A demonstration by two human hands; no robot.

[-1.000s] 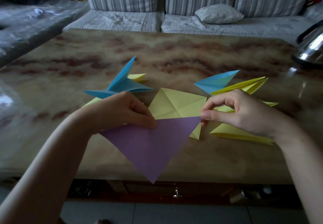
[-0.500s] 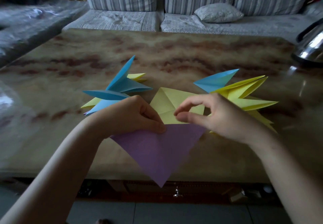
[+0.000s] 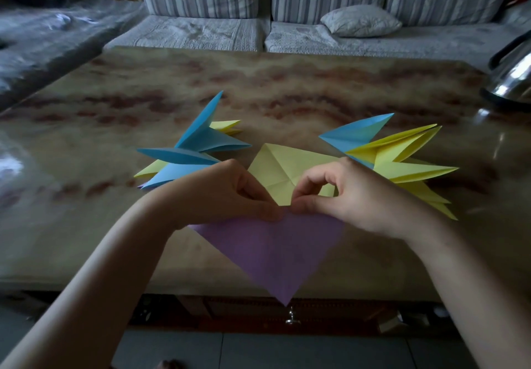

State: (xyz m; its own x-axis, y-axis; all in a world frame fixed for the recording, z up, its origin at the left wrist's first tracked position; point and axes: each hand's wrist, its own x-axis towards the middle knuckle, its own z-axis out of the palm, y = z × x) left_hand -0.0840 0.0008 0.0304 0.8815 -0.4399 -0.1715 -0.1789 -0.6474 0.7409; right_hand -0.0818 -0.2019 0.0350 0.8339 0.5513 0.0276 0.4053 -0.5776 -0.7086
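A purple paper (image 3: pixel 273 250) folded into a triangle lies at the table's near edge, its point hanging over the edge toward me. My left hand (image 3: pixel 227 193) pinches its folded top edge near the middle. My right hand (image 3: pixel 350 196) pinches the same edge right beside the left, thumbs almost meeting. Behind the hands lies a creased yellow paper square (image 3: pixel 281 167), partly hidden by my fingers.
Folded blue and yellow paper pieces (image 3: pixel 189 155) are piled at the left, and a similar pile (image 3: pixel 402 161) lies at the right. A steel kettle (image 3: pixel 514 78) stands at the marble table's (image 3: pixel 287 89) far right. A striped sofa with a cushion (image 3: pixel 360 22) sits behind.
My right hand slid left along the purple triangle's top edge from its right corner to the middle, meeting the left hand. The paper shifted slightly right.
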